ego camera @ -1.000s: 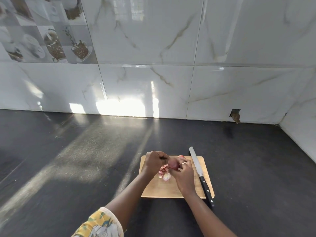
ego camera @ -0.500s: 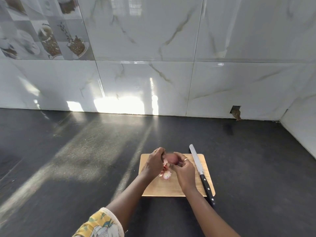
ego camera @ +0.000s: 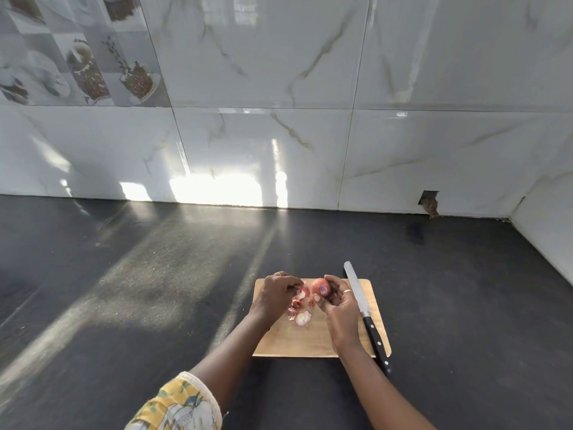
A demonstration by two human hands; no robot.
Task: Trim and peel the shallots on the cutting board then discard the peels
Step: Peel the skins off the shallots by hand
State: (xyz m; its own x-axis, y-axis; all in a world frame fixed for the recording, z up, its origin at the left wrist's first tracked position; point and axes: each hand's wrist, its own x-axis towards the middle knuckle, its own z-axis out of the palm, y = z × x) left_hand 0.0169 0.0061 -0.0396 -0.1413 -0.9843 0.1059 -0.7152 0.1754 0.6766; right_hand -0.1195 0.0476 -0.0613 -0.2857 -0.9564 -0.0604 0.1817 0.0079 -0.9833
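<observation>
A: Where is the shallot (ego camera: 321, 287) in the head view?
B: Above the cutting board (ego camera: 310, 341), gripped in the curled fingers of the right hand (ego camera: 339, 304).
A: And the left hand (ego camera: 274, 294)?
B: It pinches a peel strip (ego camera: 305, 290) beside it; loose peels (ego camera: 299, 313) lie on the board.

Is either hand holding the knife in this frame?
No, the knife lies on the cutting board's right side, its handle free, while the right hand holds the shallot.

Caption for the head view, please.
Right hand holds a trimmed shallot above the cutting board; left hand pinches a peel.
</observation>
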